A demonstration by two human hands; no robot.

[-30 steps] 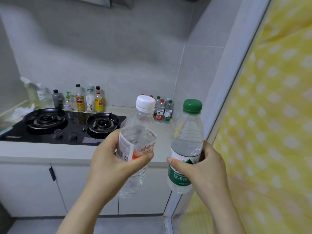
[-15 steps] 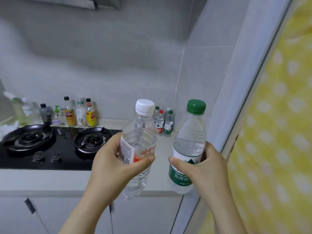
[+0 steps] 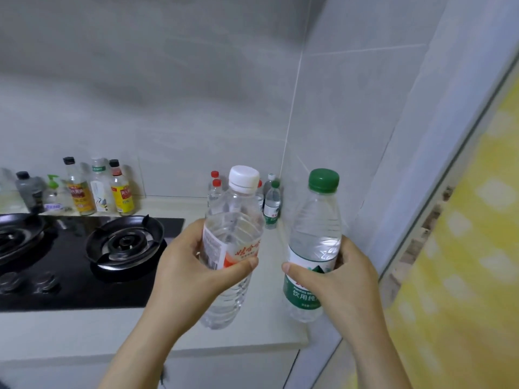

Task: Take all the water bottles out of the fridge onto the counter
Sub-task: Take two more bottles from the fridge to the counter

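Note:
My left hand (image 3: 191,273) grips a clear water bottle with a white cap and a red-and-white label (image 3: 233,228), held tilted slightly left above the counter (image 3: 84,329). In my right hand (image 3: 337,282) is an upright water bottle with a green cap and green label (image 3: 314,234), near the counter's right end. Several small water bottles (image 3: 271,204) with red, white and green caps stand in the counter's back right corner, partly hidden behind the white-capped bottle. The fridge is out of view.
A black two-burner gas hob (image 3: 84,256) fills the counter's left part. Condiment and cleaning bottles (image 3: 95,189) line the back wall behind it. A tiled wall (image 3: 351,136) bounds the counter on the right. A yellow patterned surface (image 3: 463,276) stands at far right.
The view has moved closer to the counter and slightly right. Both hands have carried their bottles forward over the counter's right end.

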